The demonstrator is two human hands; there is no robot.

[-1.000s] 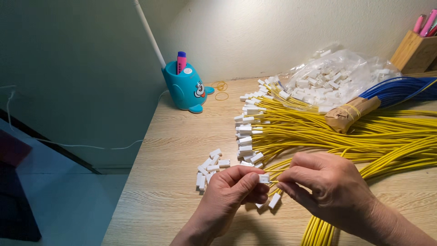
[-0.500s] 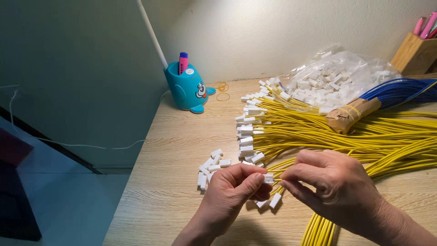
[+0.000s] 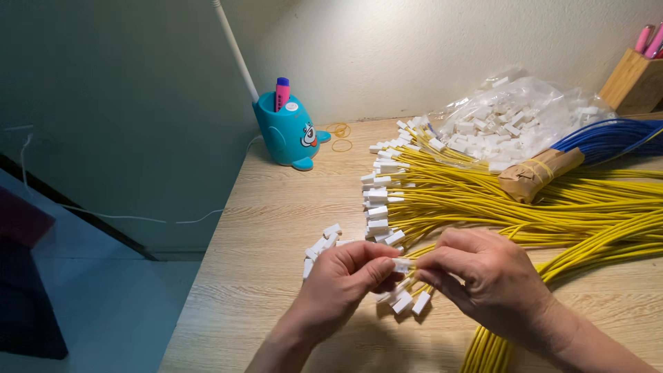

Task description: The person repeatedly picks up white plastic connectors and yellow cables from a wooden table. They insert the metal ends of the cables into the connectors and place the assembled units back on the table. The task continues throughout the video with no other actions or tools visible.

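Two hands meet | left hand (image 3: 342, 280) pinches white connector (image 3: 401, 264) | right hand (image 3: 483, 280) grips yellow wire (image 3: 413, 265)

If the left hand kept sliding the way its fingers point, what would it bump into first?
The left hand points rightward, pinching a small white connector. Straight on, it would almost at once meet the fingertips of the right hand, which pinch the yellow wire from the other side.

Looks like a home desk I've turned into a little wiring bench: light wood desk (image 3: 276, 228) against a plain wall, yellow wires (image 3: 525, 200) bundled just past my hands, a bag of white connectors (image 3: 518, 124) further back, and a blue cartoon pen holder (image 3: 286, 131) off to the left.
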